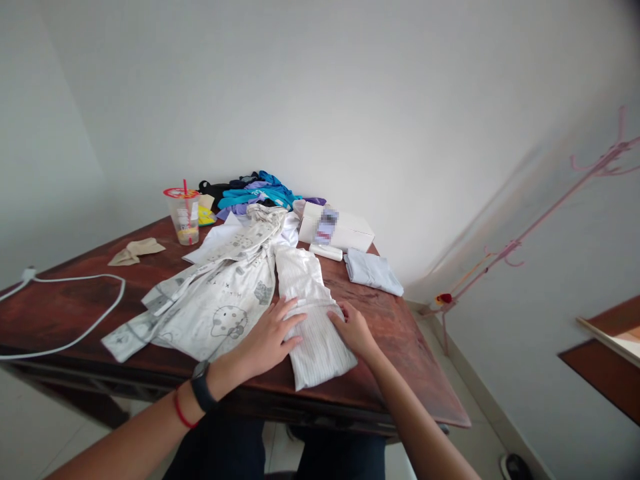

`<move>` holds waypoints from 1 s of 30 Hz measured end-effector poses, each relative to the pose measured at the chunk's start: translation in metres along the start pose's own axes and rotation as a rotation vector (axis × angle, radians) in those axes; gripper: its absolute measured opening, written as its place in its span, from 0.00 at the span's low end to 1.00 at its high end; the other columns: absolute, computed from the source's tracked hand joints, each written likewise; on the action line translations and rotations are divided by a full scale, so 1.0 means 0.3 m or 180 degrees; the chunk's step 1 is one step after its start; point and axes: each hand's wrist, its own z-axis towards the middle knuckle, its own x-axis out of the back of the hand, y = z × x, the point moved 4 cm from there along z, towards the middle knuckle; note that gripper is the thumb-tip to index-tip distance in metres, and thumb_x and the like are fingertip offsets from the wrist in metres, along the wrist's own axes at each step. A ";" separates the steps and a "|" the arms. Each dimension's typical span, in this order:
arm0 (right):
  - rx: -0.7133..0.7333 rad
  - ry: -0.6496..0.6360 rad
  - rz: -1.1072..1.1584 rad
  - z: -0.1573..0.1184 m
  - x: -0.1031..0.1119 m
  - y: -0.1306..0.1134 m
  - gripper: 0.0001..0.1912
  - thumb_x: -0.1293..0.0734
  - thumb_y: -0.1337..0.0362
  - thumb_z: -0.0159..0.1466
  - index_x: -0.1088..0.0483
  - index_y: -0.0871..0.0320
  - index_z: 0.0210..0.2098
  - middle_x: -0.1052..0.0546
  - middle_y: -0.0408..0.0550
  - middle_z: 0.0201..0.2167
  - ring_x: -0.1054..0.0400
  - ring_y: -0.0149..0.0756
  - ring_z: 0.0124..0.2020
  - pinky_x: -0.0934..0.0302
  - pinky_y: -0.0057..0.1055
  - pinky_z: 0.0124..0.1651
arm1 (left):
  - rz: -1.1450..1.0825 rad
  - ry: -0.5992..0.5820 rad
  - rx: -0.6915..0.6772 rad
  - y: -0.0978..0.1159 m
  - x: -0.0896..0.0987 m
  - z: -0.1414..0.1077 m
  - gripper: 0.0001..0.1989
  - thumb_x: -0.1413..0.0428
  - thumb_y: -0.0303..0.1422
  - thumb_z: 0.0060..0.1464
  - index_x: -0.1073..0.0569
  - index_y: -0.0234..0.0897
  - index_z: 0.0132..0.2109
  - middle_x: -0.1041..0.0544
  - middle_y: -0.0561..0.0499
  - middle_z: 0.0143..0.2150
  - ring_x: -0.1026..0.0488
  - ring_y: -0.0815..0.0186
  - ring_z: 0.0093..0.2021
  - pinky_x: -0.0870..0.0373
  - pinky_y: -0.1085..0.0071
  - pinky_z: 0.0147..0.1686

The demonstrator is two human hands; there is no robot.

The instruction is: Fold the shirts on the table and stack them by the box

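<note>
A white striped cloth, folded into a long narrow shape, lies near the front edge of the wooden table. My left hand rests on its left side with the fingers spread. At its right edge is my right hand, thumb on top of the cloth and fingers curled at the side, partly hidden; whether they pinch the fabric cannot be made out. Left of the striped cloth, a white garment with grey cartoon prints is spread out, its upper part bunched toward the back.
Behind are a heap of blue, purple and black clothes, a plastic cup with a red straw and a white box. A folded light-blue cloth lies right, a beige cloth and white cable left.
</note>
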 end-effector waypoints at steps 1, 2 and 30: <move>0.0015 -0.0034 0.0128 -0.020 0.006 0.008 0.15 0.34 0.57 0.65 0.26 0.58 0.47 0.19 0.51 0.43 0.25 0.43 0.43 0.36 0.35 0.46 | 0.0020 0.0025 -0.0116 0.021 0.007 -0.021 0.22 0.46 0.33 0.66 0.30 0.45 0.65 0.45 0.46 0.75 0.51 0.46 0.74 0.47 0.43 0.69; 0.0037 -0.0058 0.0223 -0.037 0.012 0.015 0.17 0.34 0.58 0.64 0.27 0.58 0.51 0.19 0.52 0.47 0.25 0.44 0.47 0.35 0.36 0.49 | 0.0036 0.0020 -0.0247 0.039 0.014 -0.042 0.22 0.48 0.30 0.66 0.31 0.46 0.65 0.48 0.48 0.76 0.53 0.46 0.75 0.49 0.43 0.70; -0.0051 -0.0396 0.0934 -0.438 0.098 0.010 0.32 0.35 0.56 0.68 0.43 0.50 0.70 0.23 0.55 0.56 0.26 0.48 0.54 0.31 0.45 0.56 | -0.0233 -0.0442 -0.0517 0.196 -0.087 -0.181 0.38 0.48 0.21 0.50 0.35 0.43 0.68 0.34 0.50 0.70 0.42 0.51 0.71 0.46 0.47 0.70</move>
